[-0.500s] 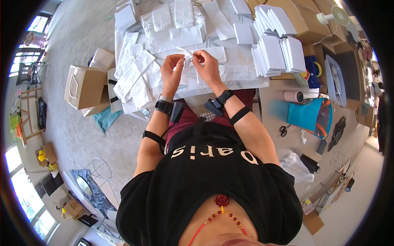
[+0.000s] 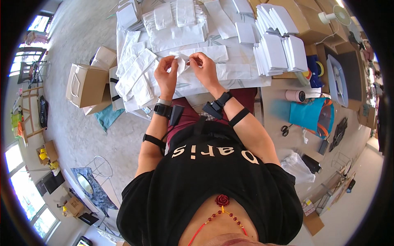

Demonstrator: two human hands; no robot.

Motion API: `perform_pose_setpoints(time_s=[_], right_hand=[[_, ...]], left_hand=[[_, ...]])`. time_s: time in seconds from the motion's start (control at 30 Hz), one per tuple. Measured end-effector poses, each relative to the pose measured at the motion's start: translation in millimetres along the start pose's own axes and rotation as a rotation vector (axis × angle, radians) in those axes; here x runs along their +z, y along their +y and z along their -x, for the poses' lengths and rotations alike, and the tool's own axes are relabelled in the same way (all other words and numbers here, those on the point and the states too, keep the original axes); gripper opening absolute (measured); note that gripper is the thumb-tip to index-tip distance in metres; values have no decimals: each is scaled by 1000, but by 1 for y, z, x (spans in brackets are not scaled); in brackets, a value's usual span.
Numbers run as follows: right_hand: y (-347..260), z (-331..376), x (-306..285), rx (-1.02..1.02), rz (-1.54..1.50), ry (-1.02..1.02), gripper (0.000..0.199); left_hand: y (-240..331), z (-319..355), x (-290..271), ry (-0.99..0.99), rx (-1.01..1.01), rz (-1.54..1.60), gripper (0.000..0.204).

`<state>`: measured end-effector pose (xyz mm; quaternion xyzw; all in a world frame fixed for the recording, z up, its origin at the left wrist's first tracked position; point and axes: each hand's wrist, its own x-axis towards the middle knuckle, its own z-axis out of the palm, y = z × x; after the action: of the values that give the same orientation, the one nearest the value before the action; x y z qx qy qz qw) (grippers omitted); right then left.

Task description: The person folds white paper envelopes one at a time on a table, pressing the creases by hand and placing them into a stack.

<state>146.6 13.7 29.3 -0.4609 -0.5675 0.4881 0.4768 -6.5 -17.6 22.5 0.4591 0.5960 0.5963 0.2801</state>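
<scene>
My left hand (image 2: 167, 75) and my right hand (image 2: 204, 67) meet over the table edge, both pinching a small white paper piece (image 2: 182, 60) between the fingertips. Under them lies a long flat white paper bag (image 2: 213, 53) on the covered table (image 2: 246, 80). Loose white paper bags (image 2: 135, 71) are heaped left of my left hand. Both wrists wear black bands with small devices.
Stacks of folded white bags (image 2: 277, 49) stand at the right of the table, with cardboard boxes (image 2: 84, 84) on the floor at the left. A small fan (image 2: 334, 16), a tape roll (image 2: 295, 95), a teal bag (image 2: 310, 115) and scissors (image 2: 285, 130) sit at the right.
Both hands stay together at the same spot on the table edge; the fingers have shifted slightly on the small paper piece.
</scene>
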Motion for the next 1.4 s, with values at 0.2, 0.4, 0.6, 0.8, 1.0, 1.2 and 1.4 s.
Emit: perform_pose_setpoints(time_s=[0.2, 0.4, 0.6, 0.8, 1.0, 1.2, 1.4], right_hand=[[17, 13, -18, 215, -380, 97, 16], [50, 45, -55, 452, -439, 272, 18], [82, 62, -84, 572, -241, 271, 16], [84, 60, -97, 597, 46, 234, 30], [83, 56, -102, 525, 155, 224, 25], [81, 61, -101, 464, 259, 219, 22], [81, 63, -106, 463, 273, 226, 21]], left_hand=[[-10, -4, -17, 85, -200, 502, 12], [-29, 3, -33, 242, -332, 705, 7], [-69, 20, -47, 462, -446, 461, 24], [-81, 52, -26, 429, -375, 40, 65], [-59, 76, -6, 127, -154, -416, 90], [-56, 74, 2, 20, -82, -470, 81], [-67, 56, 1, 69, -115, -337, 74]])
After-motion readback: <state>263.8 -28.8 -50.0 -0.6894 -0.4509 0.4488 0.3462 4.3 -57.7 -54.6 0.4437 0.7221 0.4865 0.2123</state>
